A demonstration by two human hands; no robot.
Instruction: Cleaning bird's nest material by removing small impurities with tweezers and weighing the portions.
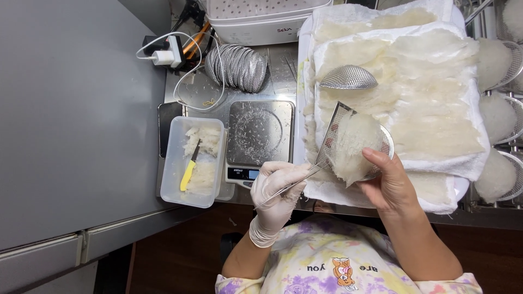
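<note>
My left hand (279,191), in a white glove, grips thin metal tweezers (297,183) whose tips touch a white fibrous mass (355,146). That mass lies in a metal mesh mould (333,130), which my bare right hand (388,184) holds up from below with the thumb on the mass. Both hands hover over the near edge of a white tray (303,60) lined with towel and covered with pale translucent sheets (430,103). A second oval mesh mould (348,78) rests face down on the sheets.
A digital scale (259,133) with white flecks stands left of the tray. A clear plastic tub (173,163) holds white pieces and a yellow-handled knife (189,169). Stacked mesh moulds (237,65), a power strip (166,53) with cables, filled moulds (498,114) at right.
</note>
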